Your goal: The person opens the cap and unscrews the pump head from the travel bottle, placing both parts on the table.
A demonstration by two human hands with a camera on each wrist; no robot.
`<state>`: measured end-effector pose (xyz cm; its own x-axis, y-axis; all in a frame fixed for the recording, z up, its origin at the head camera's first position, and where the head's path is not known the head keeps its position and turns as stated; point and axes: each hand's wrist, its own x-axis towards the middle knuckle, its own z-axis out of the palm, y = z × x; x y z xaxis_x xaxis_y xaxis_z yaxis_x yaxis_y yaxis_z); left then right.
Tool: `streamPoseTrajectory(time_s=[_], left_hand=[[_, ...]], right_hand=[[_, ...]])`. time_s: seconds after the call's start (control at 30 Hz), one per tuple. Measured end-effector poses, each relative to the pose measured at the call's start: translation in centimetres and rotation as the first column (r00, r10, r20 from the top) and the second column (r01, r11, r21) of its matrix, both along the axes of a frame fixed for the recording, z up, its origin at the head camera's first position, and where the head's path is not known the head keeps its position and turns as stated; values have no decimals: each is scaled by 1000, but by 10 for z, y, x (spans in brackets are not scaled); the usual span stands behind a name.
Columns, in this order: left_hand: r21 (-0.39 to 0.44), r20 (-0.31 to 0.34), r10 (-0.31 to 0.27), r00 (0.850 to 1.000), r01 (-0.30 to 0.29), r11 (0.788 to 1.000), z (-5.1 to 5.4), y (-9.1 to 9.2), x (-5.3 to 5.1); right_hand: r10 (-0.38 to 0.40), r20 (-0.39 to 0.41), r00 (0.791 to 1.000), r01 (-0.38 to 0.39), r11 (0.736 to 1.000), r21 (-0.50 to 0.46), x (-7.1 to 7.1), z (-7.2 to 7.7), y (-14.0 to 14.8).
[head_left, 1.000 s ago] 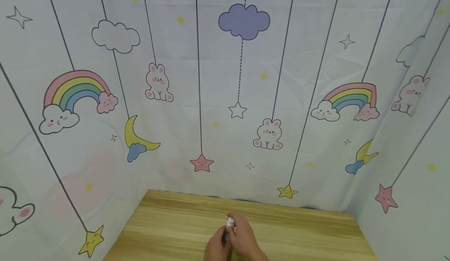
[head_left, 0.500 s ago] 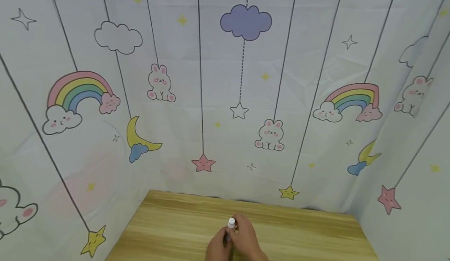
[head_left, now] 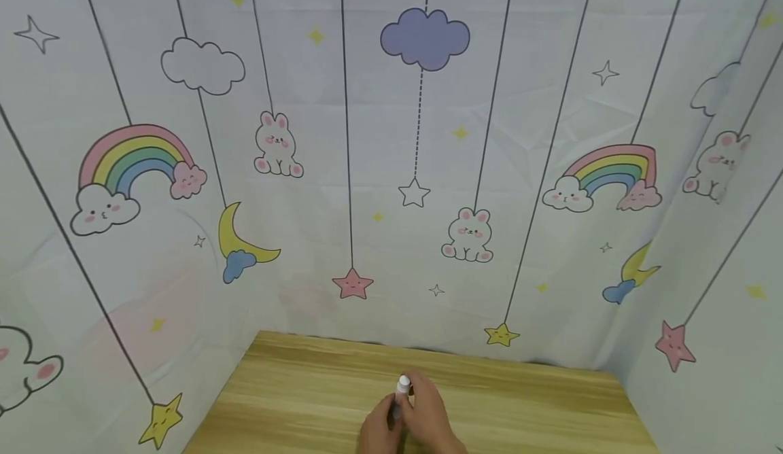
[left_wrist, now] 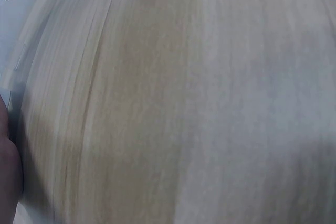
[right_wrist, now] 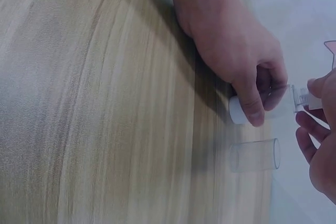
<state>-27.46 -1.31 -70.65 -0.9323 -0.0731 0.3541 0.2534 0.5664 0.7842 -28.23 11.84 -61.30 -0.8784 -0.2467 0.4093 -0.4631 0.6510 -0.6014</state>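
Observation:
A small clear bottle with a white base stands upright on the table. My left hand grips its body, thumb on one side and fingers on the other, as the right wrist view shows. At the neck, my right hand pinches the white top between thumb and fingers. How firmly the top sits on the neck, I cannot tell. Beside the bottle stands a clear, open-ended cylinder, apart from both hands. Only a sliver of a hand shows in the left wrist view.
The wood-grain table ends at a white cloth backdrop at the back and both sides. Printed rainbows, rabbits, clouds and stars cover the cloth.
The right fingers have shifted from over the white top to its side, so more of the top shows. The left hand keeps its grip on the bottle in nearly the same place.

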Motion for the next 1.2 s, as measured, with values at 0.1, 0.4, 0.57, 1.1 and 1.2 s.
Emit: streamPoseTrajectory(time_s=[0.1,0.4,0.57,1.1,1.2], left_hand=[[8,20,-14,1000,14,1000,2,-1,0],[18,100,-39,994,38,999,8,-2,-1],[7,92,-40,995,40,999,6,-2,-3],[21,69,-33,997,32,999,4,-2,-1],[17,67,-31,997,30,999,5,-1,-1]], right_hand=[[11,12,1000,-11,1000,-9,-1,1,1],[15,56,998,-14,1000,-14,-4,-1,3],[24,14,1000,-23,1000,-18,-5,-1,3],[-15,108,994,27,994,-110,-1,14,4],[-8,100,995,21,992,-127,-2,18,4]])
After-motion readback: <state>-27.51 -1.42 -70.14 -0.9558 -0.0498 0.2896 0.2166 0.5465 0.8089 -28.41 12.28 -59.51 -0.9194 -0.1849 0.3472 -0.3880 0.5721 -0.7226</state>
